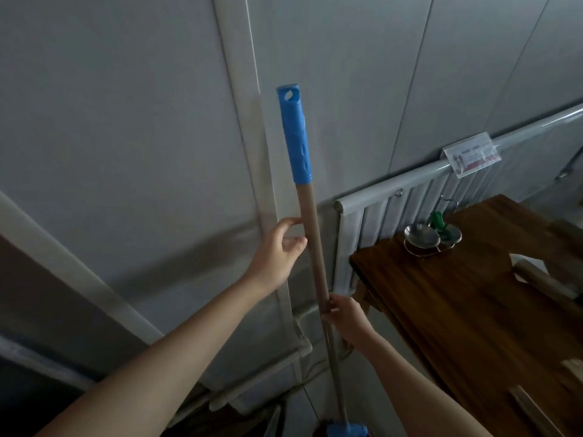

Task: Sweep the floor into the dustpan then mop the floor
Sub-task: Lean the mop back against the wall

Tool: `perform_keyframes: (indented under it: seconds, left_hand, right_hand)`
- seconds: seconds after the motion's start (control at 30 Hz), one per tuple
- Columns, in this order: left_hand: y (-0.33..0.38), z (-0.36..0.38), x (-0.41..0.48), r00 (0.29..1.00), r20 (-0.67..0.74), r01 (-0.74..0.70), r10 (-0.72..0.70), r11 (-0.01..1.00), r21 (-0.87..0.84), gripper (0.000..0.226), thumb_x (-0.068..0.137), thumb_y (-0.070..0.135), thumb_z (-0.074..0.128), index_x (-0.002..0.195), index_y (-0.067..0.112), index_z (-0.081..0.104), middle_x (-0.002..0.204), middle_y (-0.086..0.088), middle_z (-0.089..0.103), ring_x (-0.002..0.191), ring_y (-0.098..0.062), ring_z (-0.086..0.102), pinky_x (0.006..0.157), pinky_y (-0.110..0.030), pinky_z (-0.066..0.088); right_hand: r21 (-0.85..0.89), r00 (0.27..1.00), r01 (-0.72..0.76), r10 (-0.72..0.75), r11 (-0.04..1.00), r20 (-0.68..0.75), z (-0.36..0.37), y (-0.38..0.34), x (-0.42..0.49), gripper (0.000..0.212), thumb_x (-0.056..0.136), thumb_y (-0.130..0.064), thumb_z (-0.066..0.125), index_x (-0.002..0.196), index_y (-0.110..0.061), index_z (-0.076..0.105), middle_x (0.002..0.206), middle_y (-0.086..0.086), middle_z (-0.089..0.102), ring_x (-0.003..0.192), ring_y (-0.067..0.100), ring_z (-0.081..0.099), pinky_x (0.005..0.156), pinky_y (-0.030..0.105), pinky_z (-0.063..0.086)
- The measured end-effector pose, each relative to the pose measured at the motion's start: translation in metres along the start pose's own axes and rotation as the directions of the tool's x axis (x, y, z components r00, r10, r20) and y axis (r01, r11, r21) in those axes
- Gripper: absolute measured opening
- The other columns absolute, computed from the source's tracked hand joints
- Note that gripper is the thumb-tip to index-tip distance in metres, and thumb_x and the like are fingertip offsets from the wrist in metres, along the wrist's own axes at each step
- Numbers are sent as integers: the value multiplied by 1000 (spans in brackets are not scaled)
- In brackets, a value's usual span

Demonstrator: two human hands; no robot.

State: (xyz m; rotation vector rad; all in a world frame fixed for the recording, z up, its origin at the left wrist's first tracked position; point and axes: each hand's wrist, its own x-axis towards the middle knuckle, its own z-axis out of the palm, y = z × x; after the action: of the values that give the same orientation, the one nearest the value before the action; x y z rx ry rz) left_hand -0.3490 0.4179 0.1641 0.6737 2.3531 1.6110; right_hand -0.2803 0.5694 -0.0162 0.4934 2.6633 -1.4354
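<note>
Two hands at the pole: right hand clamped round it, left hand fingers apart just beside; seemingly fetching it, needing a firmer grip next.

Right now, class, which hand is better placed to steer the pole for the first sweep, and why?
Probably the right hand: its fingers curl round the pole low down, nearer the head. The left hand sits higher with open fingers only touching the pole's side, below the blue grip.

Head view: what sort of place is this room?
Probably a living or dining room indoors: a white radiator against a panelled wall, and a wooden table carrying small metal dishes.
</note>
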Motion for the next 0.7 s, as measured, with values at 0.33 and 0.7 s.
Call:
perform_keyframes:
  seconds: [0.33,0.7]
  left_hand:
    - [-34,-30,-36,999,46,-20,7,951,309,30,91,24,56,114,42,49,100,15,63,88,-1,62,80,-23,49]
    - [-60,-60,-65,996,2,79,-87,914,397,32,91,25,55,118,40,50,100,18,60,90,0,60,83,-28,50]
  right_hand:
    - [-18,1000,10,-10,1000,9,20,-15,34,23,80,-5,66,77,-26,58,77,-1,65,70,12,61,61,25,46]
    - [-32,999,-6,4,999,-37,33,-26,48,16,87,-13,62,81,-25,53,77,-2,61,76,21,62,62,30,47]
